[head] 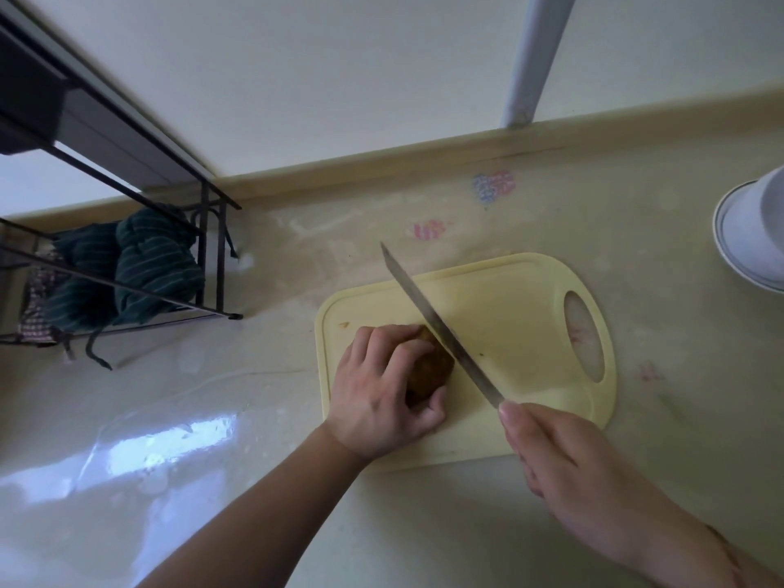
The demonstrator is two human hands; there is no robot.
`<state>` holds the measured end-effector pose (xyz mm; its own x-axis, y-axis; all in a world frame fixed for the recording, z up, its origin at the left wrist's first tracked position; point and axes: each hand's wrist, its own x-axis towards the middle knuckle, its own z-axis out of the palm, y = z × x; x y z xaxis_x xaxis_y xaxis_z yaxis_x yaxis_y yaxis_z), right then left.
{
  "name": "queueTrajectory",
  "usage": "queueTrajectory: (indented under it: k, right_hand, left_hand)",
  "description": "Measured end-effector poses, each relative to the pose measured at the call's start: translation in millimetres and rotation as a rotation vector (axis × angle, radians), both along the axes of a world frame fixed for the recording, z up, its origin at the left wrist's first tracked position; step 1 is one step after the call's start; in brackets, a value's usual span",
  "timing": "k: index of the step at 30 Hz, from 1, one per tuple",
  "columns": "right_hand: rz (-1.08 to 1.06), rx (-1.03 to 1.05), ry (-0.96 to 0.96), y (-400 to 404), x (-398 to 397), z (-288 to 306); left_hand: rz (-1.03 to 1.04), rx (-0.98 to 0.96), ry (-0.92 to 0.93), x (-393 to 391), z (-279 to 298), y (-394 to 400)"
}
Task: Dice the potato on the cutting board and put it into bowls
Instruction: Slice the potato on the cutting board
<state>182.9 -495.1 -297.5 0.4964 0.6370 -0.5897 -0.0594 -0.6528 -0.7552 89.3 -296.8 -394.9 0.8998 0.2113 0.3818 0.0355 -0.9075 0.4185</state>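
Potato (430, 367) under curled left hand (382, 401) (knife (437, 324) alongside)

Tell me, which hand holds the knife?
The right hand grips the knife, whose blade rests against the potato. The left hand only steadies that potato on the board.

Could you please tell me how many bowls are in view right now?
1 for certain: a white bowl at the counter's far right, cut off by the frame edge. It may be a stack, and others could sit out of view.
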Motion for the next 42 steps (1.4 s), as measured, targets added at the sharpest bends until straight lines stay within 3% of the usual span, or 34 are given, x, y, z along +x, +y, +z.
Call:
queueTrajectory:
  k: [11,35,42]
  right_hand:
    - [0.033,-0.044,-0.113,-2.9,-17.4,21.0]
    - [0.071,-0.08,-0.098,10.1,-5.7,14.3]
    - [0.046,-0.088,-0.09,-4.9,-14.5,13.9]
  left_hand:
    - [-0.015,0.04,-0.025,0.0,-6.6,1.5]
    - [-0.074,0.038,0.018,1.2,-7.1,4.5]
    - [-0.042,-0.041,-0.016,3.3,-3.6,6.7]
